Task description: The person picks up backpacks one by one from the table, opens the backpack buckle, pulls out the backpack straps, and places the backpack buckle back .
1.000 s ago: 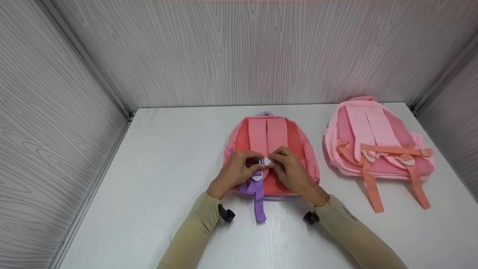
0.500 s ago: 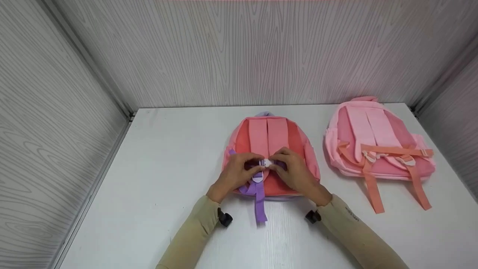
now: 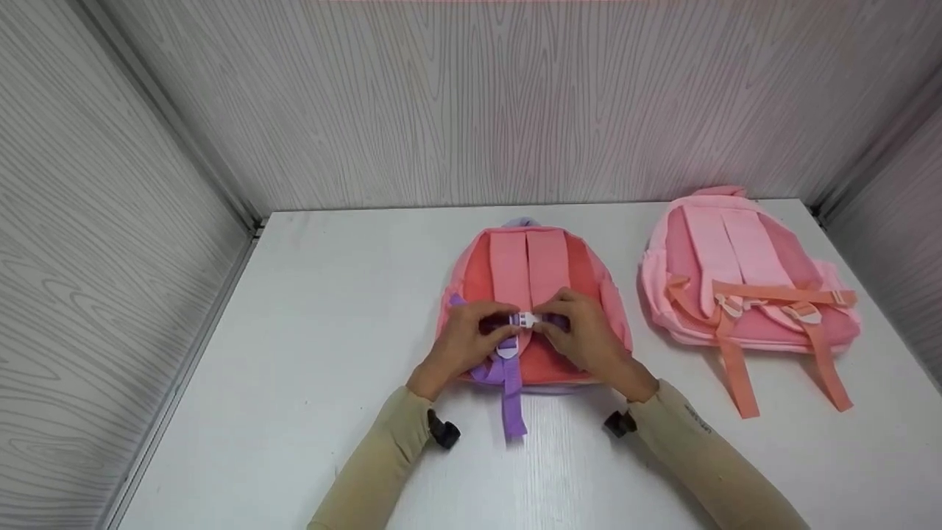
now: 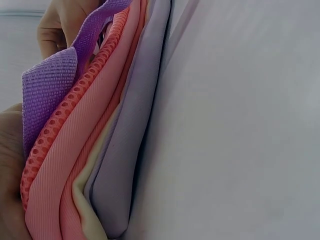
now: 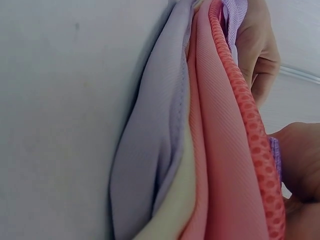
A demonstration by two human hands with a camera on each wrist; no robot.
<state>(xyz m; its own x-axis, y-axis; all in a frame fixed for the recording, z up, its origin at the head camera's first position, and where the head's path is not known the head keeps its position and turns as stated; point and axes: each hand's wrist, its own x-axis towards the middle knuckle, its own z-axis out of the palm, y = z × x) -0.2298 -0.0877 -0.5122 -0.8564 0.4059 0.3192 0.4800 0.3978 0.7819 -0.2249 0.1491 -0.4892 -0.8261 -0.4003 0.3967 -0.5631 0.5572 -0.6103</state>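
Note:
A small coral and pink backpack [image 3: 585, 265] lies back side up on the white table, shoulder straps facing me. Over its middle sits a white plastic buckle [image 3: 525, 320] on purple webbing. My left hand [image 3: 464, 340] pinches the buckle's left end between thumb and fingers, while my right hand [image 3: 587, 337] pinches its right end. Below the left hand, a purple strap [image 3: 513, 405] hangs from a white adjuster [image 3: 508, 349] past the bag's bottom edge. Both wrist views show the bag's layered lower side, with mesh backing [image 5: 255, 135] and lavender fabric [image 4: 125, 150]; the buckle is hidden there.
A second, light pink backpack [image 3: 728, 243] lies to the right, its orange straps [image 3: 738, 379] hanging toward the front. Grey wood-grain panels [image 3: 471, 103] enclose the table [image 3: 331, 294] at the back and sides.
My right hand has shifted slightly right and down, so more of the white buckle and dark webbing shows between the hands. The left hand has barely moved, and both backpacks keep their places.

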